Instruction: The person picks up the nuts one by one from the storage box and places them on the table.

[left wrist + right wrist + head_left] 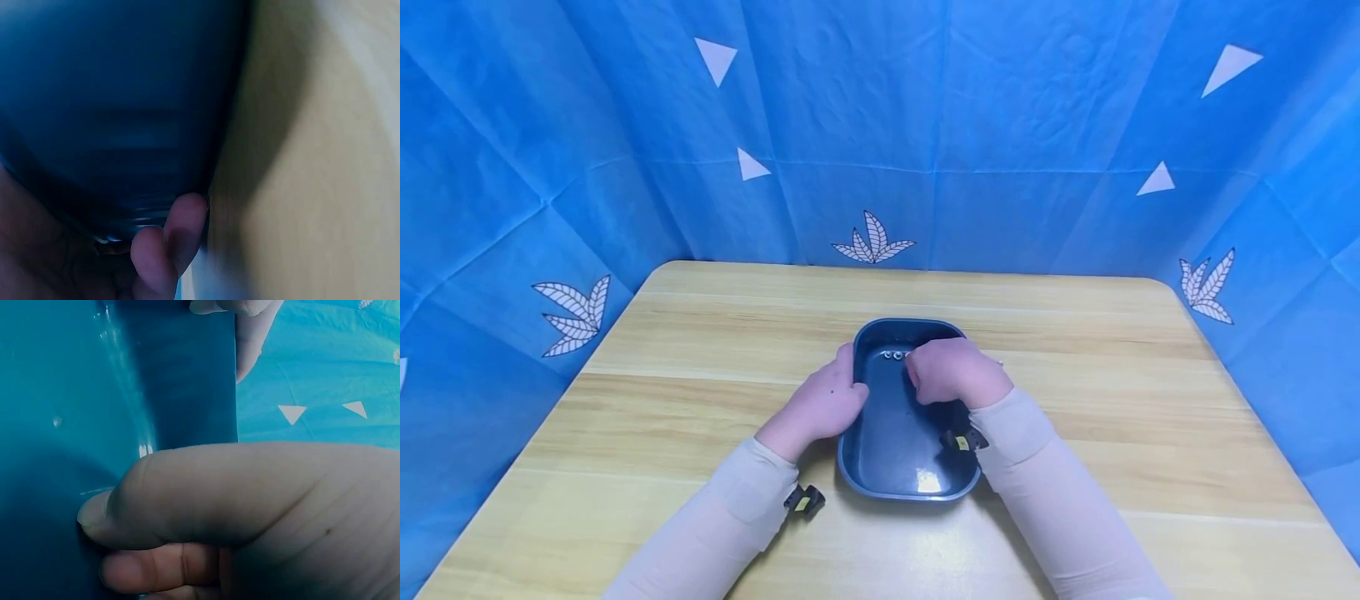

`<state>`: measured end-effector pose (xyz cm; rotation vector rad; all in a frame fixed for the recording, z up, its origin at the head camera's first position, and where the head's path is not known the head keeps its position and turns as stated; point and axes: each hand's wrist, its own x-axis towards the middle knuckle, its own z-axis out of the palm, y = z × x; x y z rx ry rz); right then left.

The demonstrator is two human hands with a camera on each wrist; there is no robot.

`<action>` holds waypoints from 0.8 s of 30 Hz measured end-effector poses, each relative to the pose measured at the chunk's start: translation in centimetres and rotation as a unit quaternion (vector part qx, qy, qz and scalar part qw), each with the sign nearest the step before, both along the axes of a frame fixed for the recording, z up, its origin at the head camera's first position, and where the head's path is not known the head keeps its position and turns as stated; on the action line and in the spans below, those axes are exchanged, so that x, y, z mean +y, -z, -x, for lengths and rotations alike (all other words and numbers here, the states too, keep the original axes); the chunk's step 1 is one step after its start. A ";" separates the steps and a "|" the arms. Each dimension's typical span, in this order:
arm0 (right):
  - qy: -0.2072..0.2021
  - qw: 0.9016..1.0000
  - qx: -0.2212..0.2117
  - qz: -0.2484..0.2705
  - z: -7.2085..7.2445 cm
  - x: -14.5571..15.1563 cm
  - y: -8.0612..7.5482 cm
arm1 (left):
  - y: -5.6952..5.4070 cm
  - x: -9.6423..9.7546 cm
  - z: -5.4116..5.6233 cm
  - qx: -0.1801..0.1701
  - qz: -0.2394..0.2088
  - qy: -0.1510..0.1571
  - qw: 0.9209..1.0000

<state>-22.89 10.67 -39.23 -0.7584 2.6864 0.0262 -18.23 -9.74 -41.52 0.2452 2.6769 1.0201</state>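
A dark blue rectangular plastic container (887, 450) with rounded corners stands on the table. My left hand (829, 398) grips its left wall, thumb over the rim; the left wrist view shows fingertips (170, 240) against the outer side. Inside, near the far right, is my right hand (955, 371), fingers curled and low over the floor. In the right wrist view its thumb (169, 497) points down at the floor, with curled fingers below. Small metal nuts (892, 356) lie in a row by the far wall, left of this hand. Whatever is between its fingertips is hidden.
The container rests on a light wooden table (700, 392). Blue cloth (1000, 125) with white triangles and leaf prints hangs behind the table and at both sides. A small pale thing (999, 362) shows just beyond the right wrist, too small to identify.
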 end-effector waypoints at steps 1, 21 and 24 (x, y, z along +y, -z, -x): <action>0.000 1.000 -0.001 0.001 0.0 0.0 0.0 | 0.0 0.0 0.0 0.000 0.000 -0.001 1.000; 0.028 0.998 -0.030 0.049 0.2 0.0 -0.6 | 0.2 -0.1 0.2 -0.011 -0.005 -0.005 1.000; 0.030 0.997 -0.035 0.058 0.2 0.0 -0.8 | 0.1 -0.1 0.2 -0.011 -0.005 -0.002 1.000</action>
